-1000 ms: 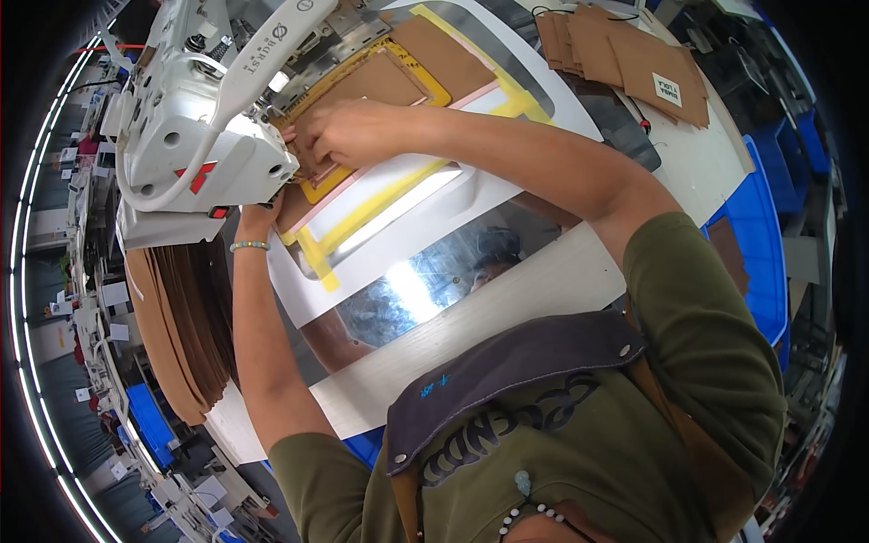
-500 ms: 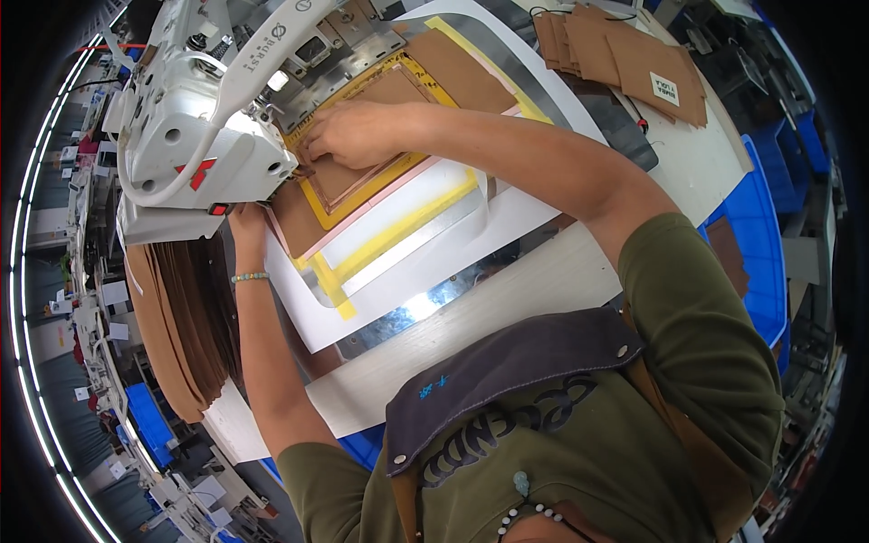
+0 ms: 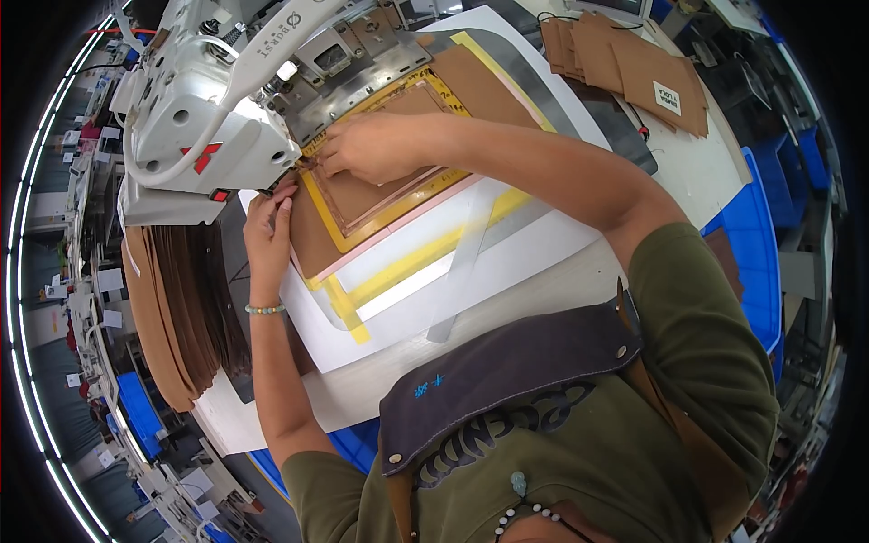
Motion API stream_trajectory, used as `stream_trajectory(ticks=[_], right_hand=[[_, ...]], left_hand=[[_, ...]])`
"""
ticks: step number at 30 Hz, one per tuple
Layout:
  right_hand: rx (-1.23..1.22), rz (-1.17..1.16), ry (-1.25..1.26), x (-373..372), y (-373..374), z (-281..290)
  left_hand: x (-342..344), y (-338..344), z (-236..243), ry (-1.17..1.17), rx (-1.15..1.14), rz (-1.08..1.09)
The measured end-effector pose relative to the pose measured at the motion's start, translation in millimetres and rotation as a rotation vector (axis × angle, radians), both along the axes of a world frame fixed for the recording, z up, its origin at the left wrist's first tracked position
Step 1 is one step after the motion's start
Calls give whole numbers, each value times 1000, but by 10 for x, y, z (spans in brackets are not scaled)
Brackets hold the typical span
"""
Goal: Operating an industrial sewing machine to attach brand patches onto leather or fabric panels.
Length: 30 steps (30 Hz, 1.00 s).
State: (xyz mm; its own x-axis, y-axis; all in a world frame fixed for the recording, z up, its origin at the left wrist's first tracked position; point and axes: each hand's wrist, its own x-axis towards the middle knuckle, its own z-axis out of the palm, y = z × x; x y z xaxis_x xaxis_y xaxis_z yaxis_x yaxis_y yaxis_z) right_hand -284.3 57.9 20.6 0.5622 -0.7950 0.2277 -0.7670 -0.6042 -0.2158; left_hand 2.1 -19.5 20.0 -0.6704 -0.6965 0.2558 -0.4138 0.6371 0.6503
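Note:
My right hand lies over a brown panel framed by a yellow rectangular template. Its bent fingers are slightly apart, and the fingertips touch the template's left side close to the white sewing machine head. Beside the panel's left edge is my left hand, thumb and fingers apart, fingertips near the underside of the machine head. The machine covers the stitching point. Under the panel sits a white sheet-like jig with yellow tape strips and a pink strip along the panel's edge.
A tall stack of brown panels stands left of the machine. More brown pieces, one with a white label, lie at the far right. Blue bins flank the table's right side. A metal plate borders the template's far side.
The panel, template and jig have shifted right and slightly toward me. My left hand has come out from beneath the machine head, and my right hand has moved a little right with the template.

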Motion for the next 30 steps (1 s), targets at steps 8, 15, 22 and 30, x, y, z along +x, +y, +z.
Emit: stream_trajectory(ticks=[8,15,22,30], right_hand=[[25,-76,-18,-601,509,233],[-295,-312,73,-1047,997,-209],[-342,-347,68,-960,960,-223],[-350,-378,67,-899,940,-145]], left_hand=[[21,368,99,-134,-380,-128],[-231,569,214,-204,-282,-268],[-559,582,123,-362,-325,-349],[-542,569,151,-348,-325,-352]])
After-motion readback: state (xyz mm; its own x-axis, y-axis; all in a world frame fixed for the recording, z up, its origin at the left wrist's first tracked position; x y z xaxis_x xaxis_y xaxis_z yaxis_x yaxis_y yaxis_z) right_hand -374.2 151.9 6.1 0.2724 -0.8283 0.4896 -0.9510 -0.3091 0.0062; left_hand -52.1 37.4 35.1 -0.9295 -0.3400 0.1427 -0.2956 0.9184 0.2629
